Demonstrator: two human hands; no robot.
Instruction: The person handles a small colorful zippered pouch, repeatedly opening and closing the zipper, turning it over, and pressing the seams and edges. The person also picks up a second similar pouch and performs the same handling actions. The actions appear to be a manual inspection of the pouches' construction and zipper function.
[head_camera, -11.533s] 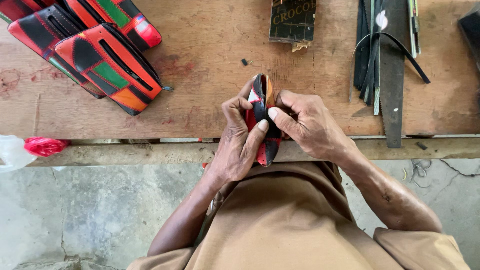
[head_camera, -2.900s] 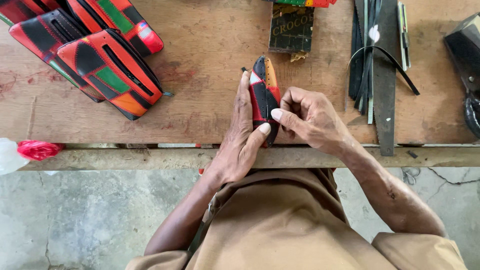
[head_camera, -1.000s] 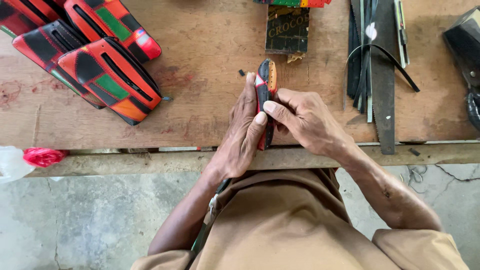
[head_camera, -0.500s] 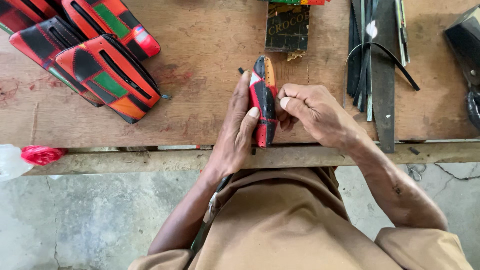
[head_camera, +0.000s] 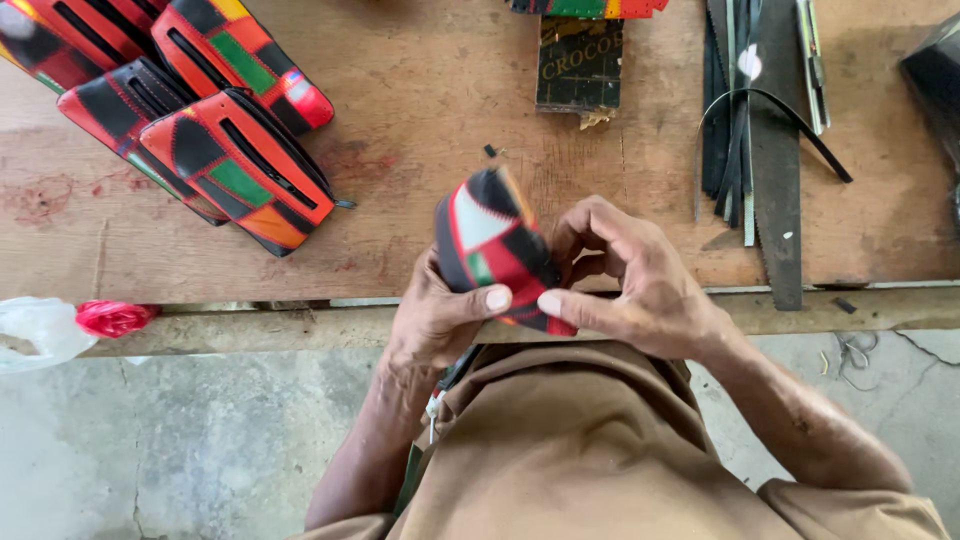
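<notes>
A patchwork pouch of black, red, white and green panels, bent, above the bench edge.

Five patchwork pouches, one dark box.

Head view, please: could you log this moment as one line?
left hand: holds patchwork pouch | right hand: pinches pouch edge | finished pouches: far left on workbench

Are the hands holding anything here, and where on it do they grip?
Yes. Both hands hold one patchwork pouch above the bench edge: the left hand wraps its left side, thumb on the lower front, and the right hand pinches its lower right corner.
</notes>
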